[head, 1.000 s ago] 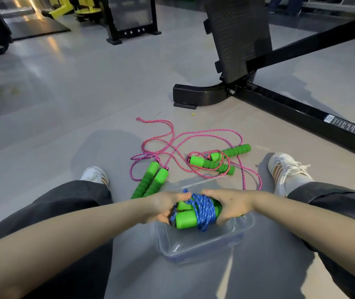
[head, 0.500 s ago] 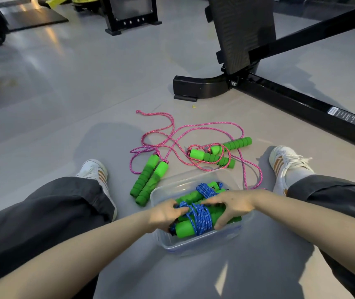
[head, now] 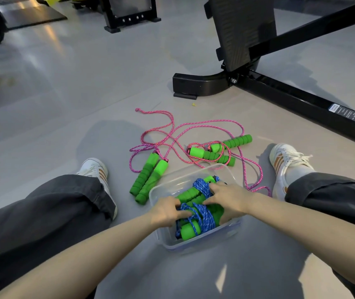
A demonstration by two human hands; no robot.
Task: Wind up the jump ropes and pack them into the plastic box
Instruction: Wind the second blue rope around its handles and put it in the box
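A clear plastic box [head: 194, 171] sits on the floor between my legs. Inside it lies a wound blue jump rope [head: 202, 216] with green foam handles. My left hand [head: 168, 210] presses on the bundle's near left side, and my right hand [head: 228, 196] covers its right side, fingers over the blue cord. Two pink jump ropes lie loose beyond the box: one with its green handles side by side [head: 148, 178] to the left, another tangled around its handles [head: 213, 154] behind the box.
A black gym machine base [head: 200, 84] and its long rail [head: 314, 104] run across the floor behind and to the right. My white shoes [head: 284, 160] and dark trouser legs flank the box. More equipment stands at the far left.
Both hands have lowered the blue rope bundle from above the box down into it and now press on it there. The pink ropes have not moved.
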